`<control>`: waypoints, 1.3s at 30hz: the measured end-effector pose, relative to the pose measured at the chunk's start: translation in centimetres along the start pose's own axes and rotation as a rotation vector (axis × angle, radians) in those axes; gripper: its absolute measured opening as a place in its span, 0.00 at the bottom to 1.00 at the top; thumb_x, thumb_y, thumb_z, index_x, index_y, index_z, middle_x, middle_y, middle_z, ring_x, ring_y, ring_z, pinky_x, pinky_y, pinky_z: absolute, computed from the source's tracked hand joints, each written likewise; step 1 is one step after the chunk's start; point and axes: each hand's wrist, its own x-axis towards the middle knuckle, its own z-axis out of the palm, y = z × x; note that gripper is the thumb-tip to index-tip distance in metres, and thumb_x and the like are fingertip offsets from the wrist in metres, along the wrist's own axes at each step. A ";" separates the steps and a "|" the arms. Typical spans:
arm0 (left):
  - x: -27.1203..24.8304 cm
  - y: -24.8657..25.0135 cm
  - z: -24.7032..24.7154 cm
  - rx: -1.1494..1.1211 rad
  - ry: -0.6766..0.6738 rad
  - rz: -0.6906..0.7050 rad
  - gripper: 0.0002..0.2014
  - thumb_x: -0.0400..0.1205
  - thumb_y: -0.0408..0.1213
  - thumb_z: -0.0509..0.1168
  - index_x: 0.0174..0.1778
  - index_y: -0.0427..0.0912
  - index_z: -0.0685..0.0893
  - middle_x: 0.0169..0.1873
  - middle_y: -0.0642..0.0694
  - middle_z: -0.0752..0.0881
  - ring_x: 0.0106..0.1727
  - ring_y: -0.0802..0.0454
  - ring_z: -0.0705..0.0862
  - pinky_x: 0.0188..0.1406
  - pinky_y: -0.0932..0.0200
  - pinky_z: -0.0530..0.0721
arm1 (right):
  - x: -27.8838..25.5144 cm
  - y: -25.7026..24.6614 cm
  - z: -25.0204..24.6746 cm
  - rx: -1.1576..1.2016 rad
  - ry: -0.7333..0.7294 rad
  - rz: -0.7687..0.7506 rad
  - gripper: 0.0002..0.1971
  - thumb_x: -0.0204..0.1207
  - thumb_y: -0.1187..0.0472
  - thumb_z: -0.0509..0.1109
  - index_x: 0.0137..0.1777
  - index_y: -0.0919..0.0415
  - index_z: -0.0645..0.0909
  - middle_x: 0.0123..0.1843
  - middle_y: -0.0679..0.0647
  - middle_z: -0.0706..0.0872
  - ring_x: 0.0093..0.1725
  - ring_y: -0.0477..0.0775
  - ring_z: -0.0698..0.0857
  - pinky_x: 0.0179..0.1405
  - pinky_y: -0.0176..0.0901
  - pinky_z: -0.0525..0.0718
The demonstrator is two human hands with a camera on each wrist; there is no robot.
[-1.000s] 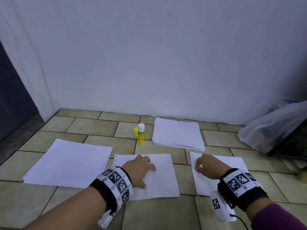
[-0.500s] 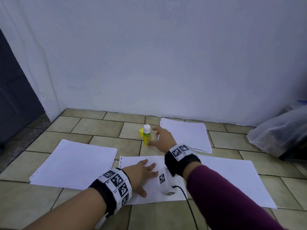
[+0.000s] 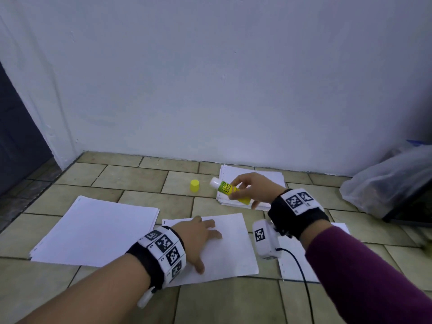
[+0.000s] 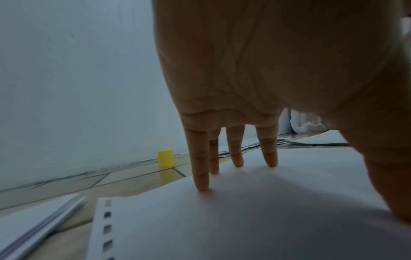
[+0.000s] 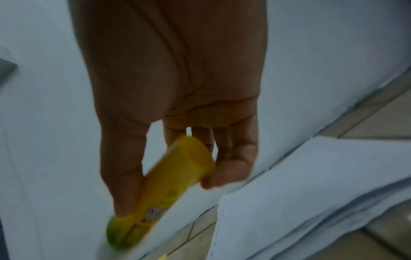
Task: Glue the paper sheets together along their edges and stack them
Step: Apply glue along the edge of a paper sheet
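L grip (image 3: 198, 237) flat, fingers straight; R grip (image 3: 253, 187) curled, raised.

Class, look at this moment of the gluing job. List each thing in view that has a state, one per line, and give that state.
Glue stick: uncapped, lifted off the floor, tilted, held in the right hand.
Yellow cap: off the stick, standing alone on the tiled floor.
Middle sheet: flat on the floor, pressed down by the left hand.
Left pile of paper: lying flat, untouched.
Far pile of paper: stacked by the wall, untouched.
Right sheet: flat on the floor, untouched.
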 end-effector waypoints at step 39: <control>0.3 0.6 -1.4 0.150 -0.025 -0.074 0.36 0.80 0.41 0.69 0.82 0.52 0.59 0.78 0.44 0.61 0.72 0.39 0.70 0.64 0.47 0.76 | -7.7 3.6 -0.5 -0.034 0.140 -0.076 0.13 0.59 0.69 0.84 0.41 0.56 0.86 0.34 0.51 0.87 0.28 0.50 0.85 0.33 0.43 0.87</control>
